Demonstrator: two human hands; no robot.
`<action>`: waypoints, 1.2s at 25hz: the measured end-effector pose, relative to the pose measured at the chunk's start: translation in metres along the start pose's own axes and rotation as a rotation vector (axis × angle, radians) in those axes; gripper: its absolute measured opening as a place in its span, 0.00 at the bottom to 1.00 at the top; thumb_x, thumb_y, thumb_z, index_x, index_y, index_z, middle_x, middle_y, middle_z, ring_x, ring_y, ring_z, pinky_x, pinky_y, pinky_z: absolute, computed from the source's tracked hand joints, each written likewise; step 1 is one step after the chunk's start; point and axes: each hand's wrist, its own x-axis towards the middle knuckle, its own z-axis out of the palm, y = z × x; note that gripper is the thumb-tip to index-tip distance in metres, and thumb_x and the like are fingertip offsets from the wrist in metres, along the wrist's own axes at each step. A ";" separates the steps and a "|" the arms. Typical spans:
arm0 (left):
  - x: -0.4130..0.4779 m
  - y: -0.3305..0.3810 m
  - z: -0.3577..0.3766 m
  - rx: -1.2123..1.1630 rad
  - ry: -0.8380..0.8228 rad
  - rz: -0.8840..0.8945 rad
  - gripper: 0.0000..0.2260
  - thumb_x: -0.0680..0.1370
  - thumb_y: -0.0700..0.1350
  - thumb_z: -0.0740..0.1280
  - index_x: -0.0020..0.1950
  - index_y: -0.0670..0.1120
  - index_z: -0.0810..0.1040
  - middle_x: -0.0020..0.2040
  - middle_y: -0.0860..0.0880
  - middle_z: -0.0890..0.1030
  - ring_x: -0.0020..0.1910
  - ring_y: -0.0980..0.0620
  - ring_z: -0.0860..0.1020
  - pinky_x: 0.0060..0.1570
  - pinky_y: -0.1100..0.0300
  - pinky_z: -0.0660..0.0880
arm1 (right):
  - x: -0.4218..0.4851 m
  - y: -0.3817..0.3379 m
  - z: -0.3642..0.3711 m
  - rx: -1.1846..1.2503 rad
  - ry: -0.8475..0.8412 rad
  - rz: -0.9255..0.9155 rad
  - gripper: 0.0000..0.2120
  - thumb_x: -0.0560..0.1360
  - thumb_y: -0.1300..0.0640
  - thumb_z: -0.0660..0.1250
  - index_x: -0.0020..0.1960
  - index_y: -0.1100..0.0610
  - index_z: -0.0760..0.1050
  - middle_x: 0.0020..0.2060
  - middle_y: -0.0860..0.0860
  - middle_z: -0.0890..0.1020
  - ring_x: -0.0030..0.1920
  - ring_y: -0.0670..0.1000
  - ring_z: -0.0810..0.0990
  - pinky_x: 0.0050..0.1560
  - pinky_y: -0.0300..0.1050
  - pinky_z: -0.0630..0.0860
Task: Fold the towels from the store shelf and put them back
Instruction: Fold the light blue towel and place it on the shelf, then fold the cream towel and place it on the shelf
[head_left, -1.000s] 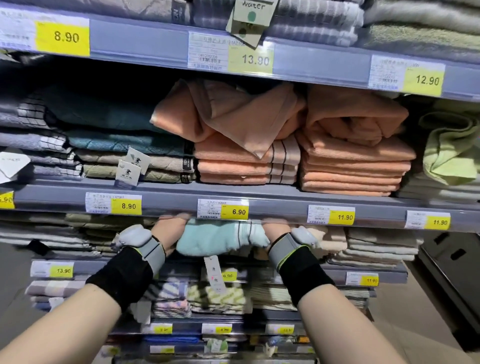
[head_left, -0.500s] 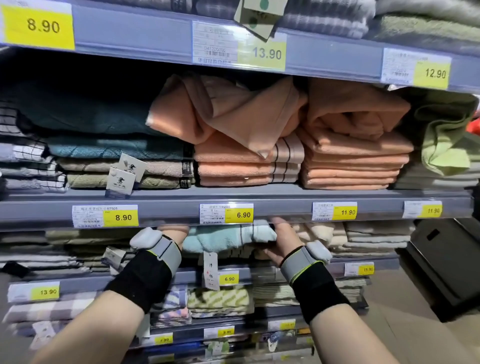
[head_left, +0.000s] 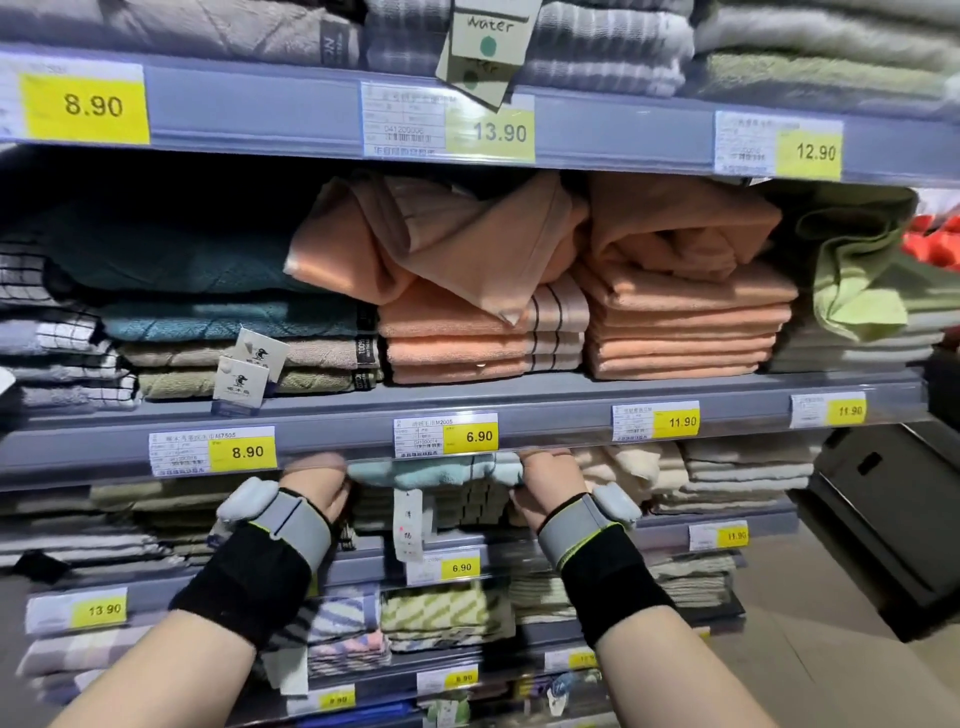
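Note:
A folded light-teal towel (head_left: 436, 472) with a dark stripe lies on top of a towel pile, just under the grey shelf edge (head_left: 332, 434) with the 6.90 price label. My left hand (head_left: 317, 486) holds its left end and my right hand (head_left: 548, 486) holds its right end; the fingertips of both are hidden behind the shelf edge. A white paper tag (head_left: 410, 525) hangs below the towel. On the shelf above, a loose, unfolded peach towel (head_left: 447, 244) is heaped on a neat peach stack (head_left: 467, 343).
Another peach stack (head_left: 685, 332) with a crumpled top towel stands to the right, then a rumpled green towel (head_left: 852, 280). Teal, beige and olive towels (head_left: 228, 338) lie at left. More shelves of towels run below. A dark crate (head_left: 883, 499) sits at right on the floor.
The teal towel has gone further back under the shelf edge, both hands moving inward with it. The view has shifted slightly.

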 end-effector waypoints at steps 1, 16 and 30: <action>-0.001 0.003 -0.005 -0.007 -0.045 -0.042 0.11 0.81 0.43 0.54 0.59 0.45 0.74 0.57 0.43 0.77 0.61 0.48 0.75 0.56 0.60 0.68 | 0.000 -0.005 -0.002 -0.051 0.026 -0.001 0.07 0.73 0.68 0.59 0.44 0.61 0.75 0.35 0.54 0.83 0.45 0.49 0.83 0.43 0.38 0.75; 0.011 0.014 0.020 -0.046 -0.138 -0.053 0.20 0.80 0.37 0.53 0.30 0.52 0.59 0.24 0.55 0.64 0.32 0.54 0.68 0.28 0.72 0.64 | -0.034 -0.005 0.031 -0.963 0.216 -0.543 0.19 0.78 0.51 0.52 0.37 0.58 0.74 0.40 0.59 0.81 0.43 0.59 0.76 0.52 0.50 0.66; -0.040 0.083 0.041 0.370 0.207 0.356 0.21 0.79 0.60 0.52 0.38 0.47 0.73 0.37 0.49 0.77 0.38 0.45 0.77 0.36 0.60 0.66 | -0.032 0.055 -0.035 -0.436 0.076 -0.795 0.10 0.77 0.54 0.60 0.55 0.55 0.75 0.48 0.50 0.78 0.49 0.47 0.74 0.51 0.38 0.70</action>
